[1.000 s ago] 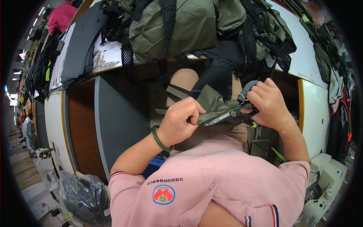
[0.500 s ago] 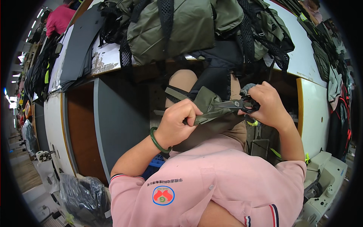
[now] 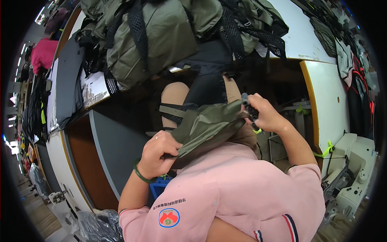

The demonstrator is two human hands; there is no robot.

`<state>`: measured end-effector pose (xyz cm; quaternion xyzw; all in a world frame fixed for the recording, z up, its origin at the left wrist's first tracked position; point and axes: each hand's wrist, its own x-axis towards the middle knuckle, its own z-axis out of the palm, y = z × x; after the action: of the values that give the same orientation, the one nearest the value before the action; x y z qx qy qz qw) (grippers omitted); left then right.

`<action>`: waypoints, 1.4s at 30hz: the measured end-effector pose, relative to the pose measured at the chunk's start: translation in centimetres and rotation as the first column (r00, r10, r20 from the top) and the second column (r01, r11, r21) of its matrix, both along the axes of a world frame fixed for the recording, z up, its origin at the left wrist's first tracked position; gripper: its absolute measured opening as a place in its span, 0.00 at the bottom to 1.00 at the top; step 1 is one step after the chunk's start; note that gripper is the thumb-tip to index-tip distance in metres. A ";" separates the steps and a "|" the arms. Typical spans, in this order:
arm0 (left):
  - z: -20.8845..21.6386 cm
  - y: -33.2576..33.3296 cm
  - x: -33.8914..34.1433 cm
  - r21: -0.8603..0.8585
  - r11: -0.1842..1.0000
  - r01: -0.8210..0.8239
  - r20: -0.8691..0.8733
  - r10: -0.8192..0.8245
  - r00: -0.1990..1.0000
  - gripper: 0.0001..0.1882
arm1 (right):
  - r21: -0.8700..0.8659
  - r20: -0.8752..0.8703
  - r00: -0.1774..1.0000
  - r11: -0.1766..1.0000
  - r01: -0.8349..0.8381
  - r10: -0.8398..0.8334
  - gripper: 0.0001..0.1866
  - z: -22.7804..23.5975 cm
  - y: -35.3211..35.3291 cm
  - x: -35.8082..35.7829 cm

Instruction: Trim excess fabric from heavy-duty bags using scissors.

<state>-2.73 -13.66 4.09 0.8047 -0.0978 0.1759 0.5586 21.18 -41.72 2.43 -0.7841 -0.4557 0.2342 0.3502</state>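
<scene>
Olive-green fabric (image 3: 209, 125) stretches across my lap between both hands, part of a sewn piece with black webbing and mesh. My left hand (image 3: 158, 151), with a green bangle at the wrist, is closed on the near left edge of this fabric. At the fabric's far right end, my right hand (image 3: 266, 113) is closed round black-handled scissors (image 3: 251, 111). The scissor blades are hidden or blurred, and I cannot tell whether that hand also pinches the cloth. A black padded panel (image 3: 207, 89) runs from my lap up to the table.
Olive bags with black mesh straps (image 3: 157, 44) are heaped on the white table (image 3: 304, 44) ahead. Dark grey sheets (image 3: 68, 76) overhang its left side. A sewing machine (image 3: 358, 161) stands at right, a blue crate (image 3: 160, 186) below my left arm. A person in pink (image 3: 43, 54) is far left.
My hands have moved apart, drawing the fabric out between them. The left hand went left and nearer. The scissors, laid across the cloth before, have swung up beside the right hand.
</scene>
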 end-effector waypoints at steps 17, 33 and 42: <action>5.7 -4.3 4.1 0.540 0.833 -0.119 -0.041 0.167 0.985 0.22 | 0.393 0.136 0.990 0.919 -0.030 -0.026 0.18 3.2 2.4 -2.6; -0.4 -4.6 4.3 0.482 0.845 -0.231 0.305 0.085 0.948 0.14 | 0.075 0.227 0.965 0.985 -0.153 0.132 0.25 4.6 0.7 -1.8; -0.2 -4.4 4.3 0.446 0.855 -0.266 0.376 0.091 0.922 0.13 | -0.086 0.415 0.888 0.980 -0.179 0.198 0.28 6.5 -0.4 0.2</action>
<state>1.54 -18.01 3.86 0.8821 -0.1578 0.3339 0.2924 21.39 -42.11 8.98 -0.7759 -0.5890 0.1026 0.2015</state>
